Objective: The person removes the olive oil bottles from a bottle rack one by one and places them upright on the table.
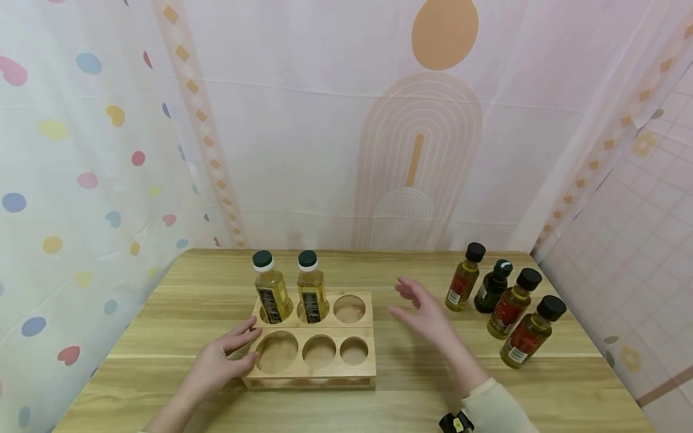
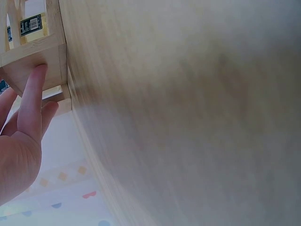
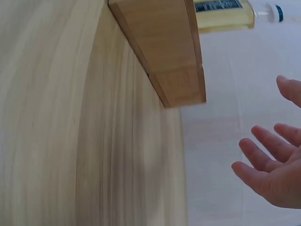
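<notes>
Rack-loading looks partway: left hand point(image 1: 219, 361), fingers extended, touches the pale wooden six-hole rack point(image 1: 335, 329) just right of it, two clear green-capped bottles point(image 1: 311, 294) slotted; right hand point(image 1: 425, 313), fingers apart, empty, next likely needs gripping a black-capped, red-labelled bottle point(image 1: 462, 279) right of it.

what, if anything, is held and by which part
Nothing is held: the left hand touches the wooden rack at its left end; the right hand is empty.

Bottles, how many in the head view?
6: left bottle and middle bottle in the back row of the wooden rack; on the table at right, the farthest bottle, dark green bottle, third bottle and nearest bottle. None looks hidden.
</notes>
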Tool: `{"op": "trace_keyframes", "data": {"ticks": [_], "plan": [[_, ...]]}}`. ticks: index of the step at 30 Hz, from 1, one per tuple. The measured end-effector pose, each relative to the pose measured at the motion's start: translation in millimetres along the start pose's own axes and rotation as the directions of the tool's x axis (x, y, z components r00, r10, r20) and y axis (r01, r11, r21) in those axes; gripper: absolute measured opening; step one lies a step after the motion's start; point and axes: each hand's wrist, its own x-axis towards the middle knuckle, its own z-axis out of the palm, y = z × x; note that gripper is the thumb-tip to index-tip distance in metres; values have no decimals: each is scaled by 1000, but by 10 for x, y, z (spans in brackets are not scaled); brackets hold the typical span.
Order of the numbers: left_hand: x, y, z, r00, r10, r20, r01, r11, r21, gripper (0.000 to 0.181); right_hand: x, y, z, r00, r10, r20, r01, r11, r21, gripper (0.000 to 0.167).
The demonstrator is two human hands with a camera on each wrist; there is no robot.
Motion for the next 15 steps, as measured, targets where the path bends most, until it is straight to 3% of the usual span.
{"op": "trace_keyframes", "data": {"ticks": [8,15], "plan": [[-3,24,-6,1000,-10,4,10,1000,1,47,74,-109,220,995,-88,55,87,996,22,66],[0,14,-5,1000,-11,7,11,1000,-9,47,150,-233,350,990,-104,98,103,995,7,67]]}}
